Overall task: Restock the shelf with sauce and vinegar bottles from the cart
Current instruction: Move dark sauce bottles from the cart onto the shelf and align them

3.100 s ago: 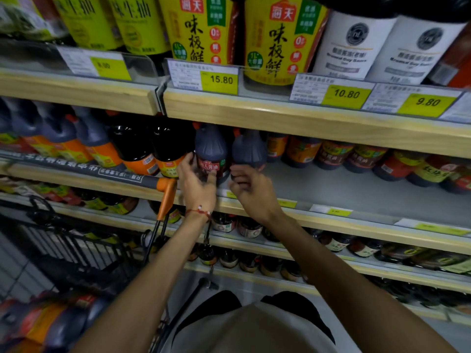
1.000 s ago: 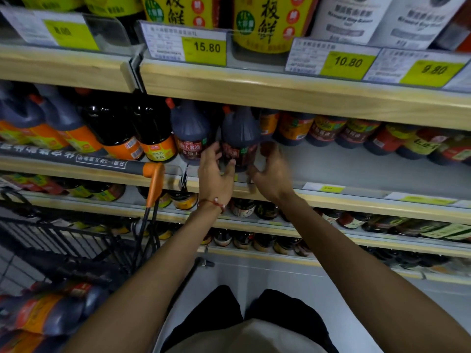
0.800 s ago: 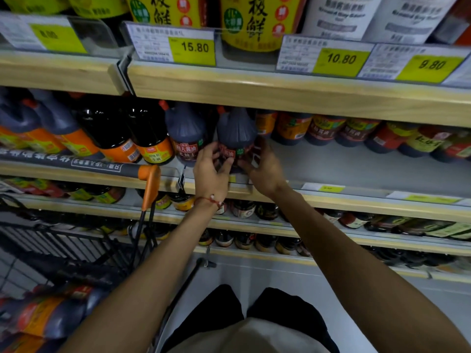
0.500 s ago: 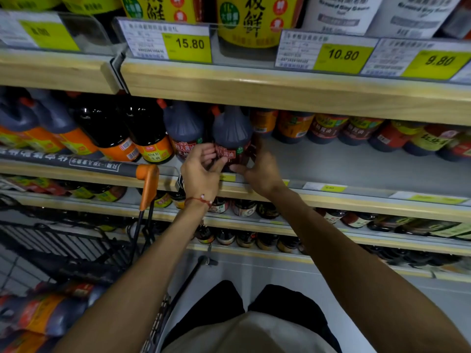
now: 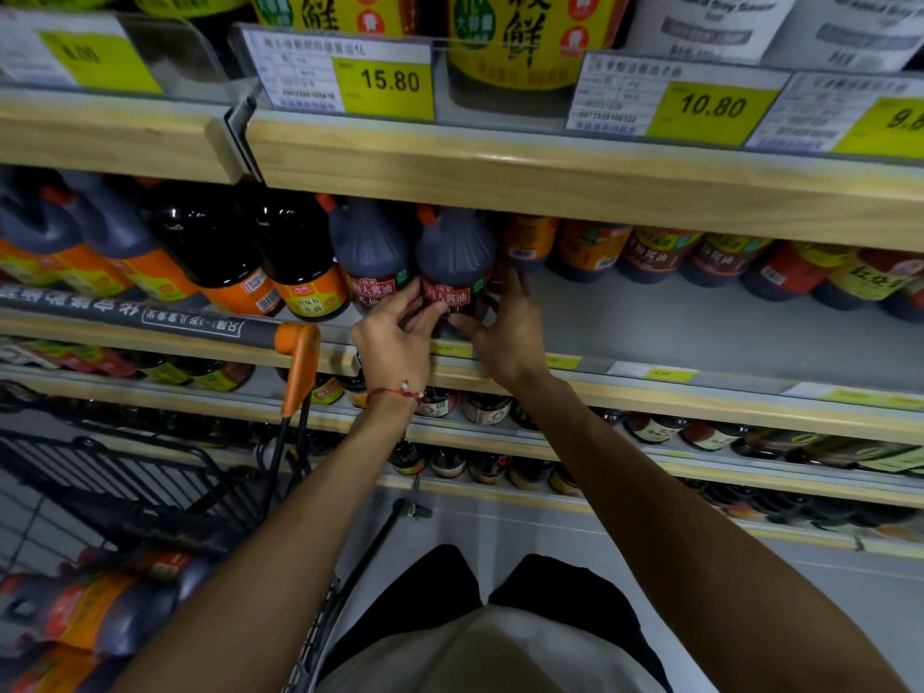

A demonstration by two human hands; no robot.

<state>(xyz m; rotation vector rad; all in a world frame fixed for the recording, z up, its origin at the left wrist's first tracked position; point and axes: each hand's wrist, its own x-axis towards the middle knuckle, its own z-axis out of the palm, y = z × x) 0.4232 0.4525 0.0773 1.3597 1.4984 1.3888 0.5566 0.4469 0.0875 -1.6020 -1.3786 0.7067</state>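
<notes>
A dark soy sauce bottle (image 5: pixel 455 257) with a red label and orange cap stands upright at the front of the middle shelf (image 5: pixel 700 337). Both hands are at its base. My left hand (image 5: pixel 395 337) holds the label's left side with thumb and fingertips. My right hand (image 5: pixel 510 332) wraps the bottle's right side, fingers reaching behind it. A matching bottle (image 5: pixel 370 252) stands just to its left, touching it. In the cart (image 5: pixel 150 472) at the lower left lie more bottles (image 5: pixel 100 607) on their sides.
The cart's grey handle with orange end (image 5: pixel 295 342) runs in front of the shelf's left part. Larger dark bottles (image 5: pixel 220 252) fill the shelf's left. A row of bottles (image 5: pixel 650 252) stands at the back right, with bare shelf in front. Price tags (image 5: pixel 385 87) hang above.
Both hands have stayed on the right red-label bottle, shifting lower on it and turning it slightly. The view has tilted a little upward and closer.
</notes>
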